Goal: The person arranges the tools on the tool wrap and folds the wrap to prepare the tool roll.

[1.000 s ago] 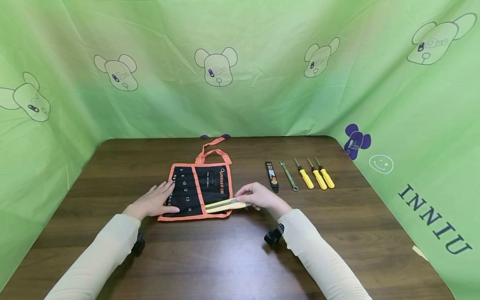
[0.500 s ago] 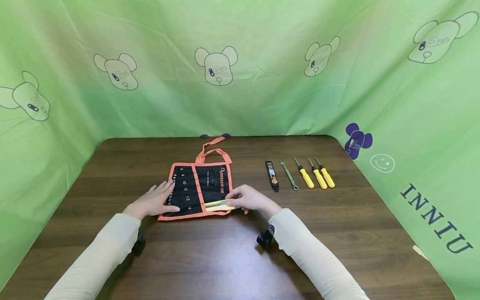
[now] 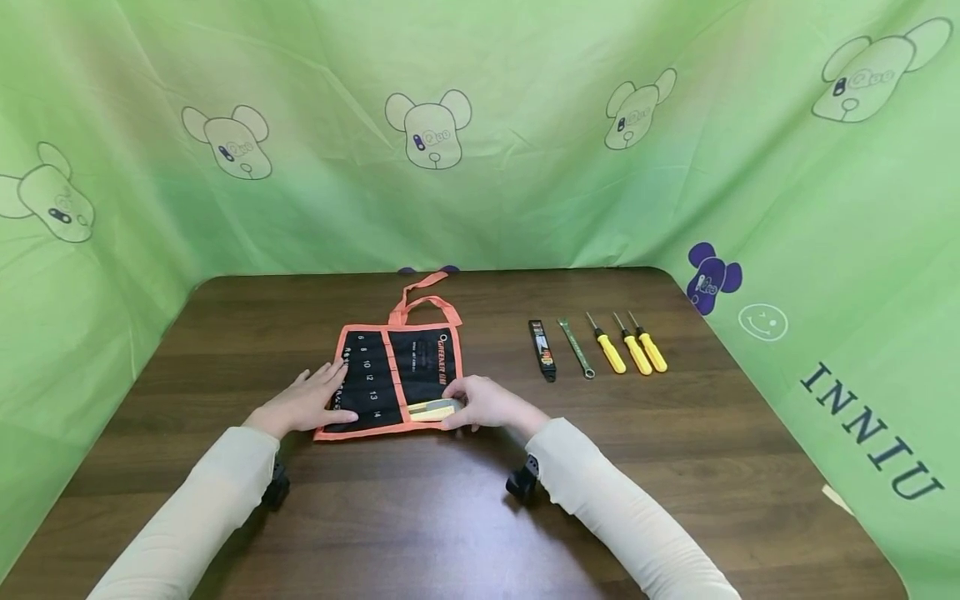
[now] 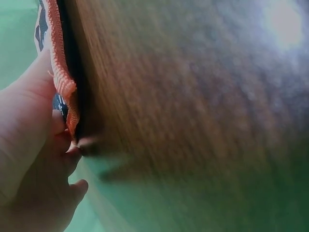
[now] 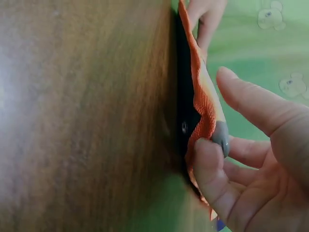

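A black tool pouch (image 3: 420,362) with orange edging lies flat on the table, numbers printed down its left half. My left hand (image 3: 303,404) rests spread on its left edge, pressing it down. Tucked into the lowest pocket on the right half is a yellow and grey utility knife (image 3: 427,410); its inner end is hidden by the orange band. My right hand (image 3: 487,404) curls round the knife's outer end. In the right wrist view the thumb and other fingers are about the grey tip (image 5: 221,135), while one finger stands apart above.
To the right lie a narrow black packet (image 3: 542,350), a combination wrench (image 3: 577,348) and 3 yellow-handled screwdrivers (image 3: 611,353) in a row. The pouch's orange ties (image 3: 424,300) stretch toward the back edge. A green printed cloth (image 3: 315,217) surrounds the table (image 3: 420,508).
My right hand has moved left, sliding the utility knife deeper into the pouch pocket. The left hand stays in place on the pouch.
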The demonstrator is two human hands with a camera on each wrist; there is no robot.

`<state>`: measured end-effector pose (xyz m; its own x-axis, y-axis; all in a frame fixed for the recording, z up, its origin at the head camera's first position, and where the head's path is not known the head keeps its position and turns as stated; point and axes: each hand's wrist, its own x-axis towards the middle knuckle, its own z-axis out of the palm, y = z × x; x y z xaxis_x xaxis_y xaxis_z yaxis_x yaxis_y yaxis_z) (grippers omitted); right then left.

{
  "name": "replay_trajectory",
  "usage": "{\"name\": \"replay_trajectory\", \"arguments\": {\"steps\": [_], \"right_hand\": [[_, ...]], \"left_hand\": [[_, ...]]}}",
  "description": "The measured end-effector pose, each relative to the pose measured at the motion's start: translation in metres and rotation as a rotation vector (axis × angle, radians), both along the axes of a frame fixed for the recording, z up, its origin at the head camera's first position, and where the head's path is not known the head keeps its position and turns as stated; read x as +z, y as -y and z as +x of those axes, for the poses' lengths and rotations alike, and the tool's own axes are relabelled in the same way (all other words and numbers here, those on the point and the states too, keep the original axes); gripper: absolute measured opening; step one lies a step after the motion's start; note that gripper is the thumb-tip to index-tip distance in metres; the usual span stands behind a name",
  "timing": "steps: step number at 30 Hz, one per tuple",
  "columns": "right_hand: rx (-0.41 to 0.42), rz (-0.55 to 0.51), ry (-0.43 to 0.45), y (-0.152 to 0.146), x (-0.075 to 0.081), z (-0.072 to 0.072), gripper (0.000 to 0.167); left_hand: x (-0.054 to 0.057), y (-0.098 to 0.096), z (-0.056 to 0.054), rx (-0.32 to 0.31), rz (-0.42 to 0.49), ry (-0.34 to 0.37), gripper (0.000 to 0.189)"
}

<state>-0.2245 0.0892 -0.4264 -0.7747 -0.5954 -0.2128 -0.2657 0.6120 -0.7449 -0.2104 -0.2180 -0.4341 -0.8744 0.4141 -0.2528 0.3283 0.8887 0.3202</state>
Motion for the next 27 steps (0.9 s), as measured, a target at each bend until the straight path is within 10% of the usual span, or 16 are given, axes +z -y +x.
{"name": "replay_trajectory", "arguments": {"steps": [27], "right_hand": [[0.057, 0.062, -0.059, 0.009, -0.001, 0.000, 0.027]], "left_hand": [[-0.004, -0.002, 0.002, 0.009, 0.004, -0.022, 0.108]]}}
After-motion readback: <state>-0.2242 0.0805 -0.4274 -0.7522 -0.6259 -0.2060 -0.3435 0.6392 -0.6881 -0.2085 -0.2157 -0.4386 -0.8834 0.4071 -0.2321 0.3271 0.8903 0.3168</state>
